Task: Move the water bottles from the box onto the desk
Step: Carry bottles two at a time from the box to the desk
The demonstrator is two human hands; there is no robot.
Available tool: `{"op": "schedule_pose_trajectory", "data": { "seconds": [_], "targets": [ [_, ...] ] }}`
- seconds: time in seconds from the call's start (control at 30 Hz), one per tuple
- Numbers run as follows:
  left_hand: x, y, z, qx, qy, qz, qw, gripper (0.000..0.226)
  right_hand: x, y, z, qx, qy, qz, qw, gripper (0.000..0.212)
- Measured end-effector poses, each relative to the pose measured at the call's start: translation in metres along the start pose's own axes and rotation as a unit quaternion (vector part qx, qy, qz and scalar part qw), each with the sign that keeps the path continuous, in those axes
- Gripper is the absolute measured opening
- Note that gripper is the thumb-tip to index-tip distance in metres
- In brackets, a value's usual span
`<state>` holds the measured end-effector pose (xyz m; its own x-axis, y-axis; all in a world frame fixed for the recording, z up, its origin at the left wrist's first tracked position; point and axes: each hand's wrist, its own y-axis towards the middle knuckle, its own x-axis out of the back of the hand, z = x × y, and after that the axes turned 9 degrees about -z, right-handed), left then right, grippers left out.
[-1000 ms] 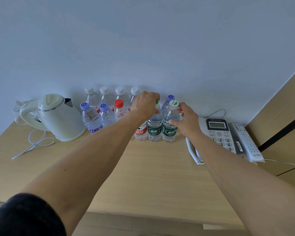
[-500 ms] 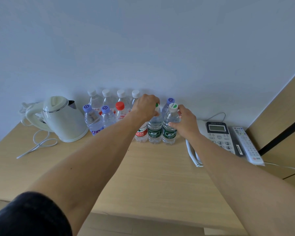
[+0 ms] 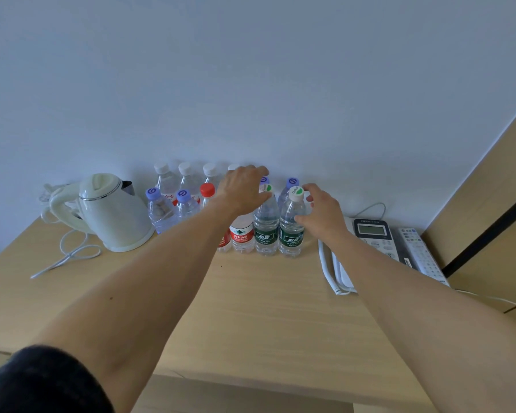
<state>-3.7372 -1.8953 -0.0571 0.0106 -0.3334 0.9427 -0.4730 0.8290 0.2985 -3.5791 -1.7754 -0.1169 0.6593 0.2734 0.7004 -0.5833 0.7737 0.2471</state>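
Both arms reach out over the pale wooden surface (image 3: 265, 317) toward a cluster of water bottles standing upright against the wall. The left hand (image 3: 245, 189) hovers over the top of the left green-label bottle (image 3: 265, 228), fingers loosely curved downward; whether they touch its cap I cannot tell, and its grip looks slack, closed on nothing I can see. The right hand (image 3: 322, 213) is just beside the right green-label bottle (image 3: 292, 231), thumb near the bottle's shoulder and fingers spread behind the white-and-green cap; the grip is wide, not closed round it. The two green-label bottles stand touching side by side at the front of the group, with a red-label bottle (image 3: 242, 234) next on their left. Behind and further left stand purple-capped bottles (image 3: 158, 210), one red-capped bottle (image 3: 207, 193), and a back row with white caps (image 3: 165, 177). A cream electric kettle (image 3: 113, 213) sits left of the bottles, its cord (image 3: 69, 254) looping across the surface. To the right lie a desk phone (image 3: 373, 236) and a remote control (image 3: 420, 254).
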Motion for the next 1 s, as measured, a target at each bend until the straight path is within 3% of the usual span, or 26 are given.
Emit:
{"op": "schedule_pose_trajectory", "data": {
  "seconds": [0.2, 0.4, 0.77, 1.0],
  "targets": [
    [0.018, -0.005, 0.017, 0.048, 0.068, -0.013, 0.996, 0.046, 0.012, -0.001, 0.01, 0.002, -0.004, -0.004, 1.0, 0.052],
    [0.02, -0.009, 0.02, 0.052, 0.062, 0.005, 0.997, 0.047, 0.023, -0.01, 0.029, 0.003, -0.061, 0.005, 0.998, 0.053],
    [0.033, -0.031, -0.003, -0.066, 0.032, 0.006, 0.997, 0.046, 0.034, -0.057, 0.07, -0.066, -0.119, -0.046, 0.99, 0.053],
    [0.018, -0.055, -0.056, -0.163, -0.019, 0.025, 0.986, 0.045, 0.057, -0.122, 0.063, -0.134, -0.157, -0.083, 0.975, 0.046]
  ]
}}
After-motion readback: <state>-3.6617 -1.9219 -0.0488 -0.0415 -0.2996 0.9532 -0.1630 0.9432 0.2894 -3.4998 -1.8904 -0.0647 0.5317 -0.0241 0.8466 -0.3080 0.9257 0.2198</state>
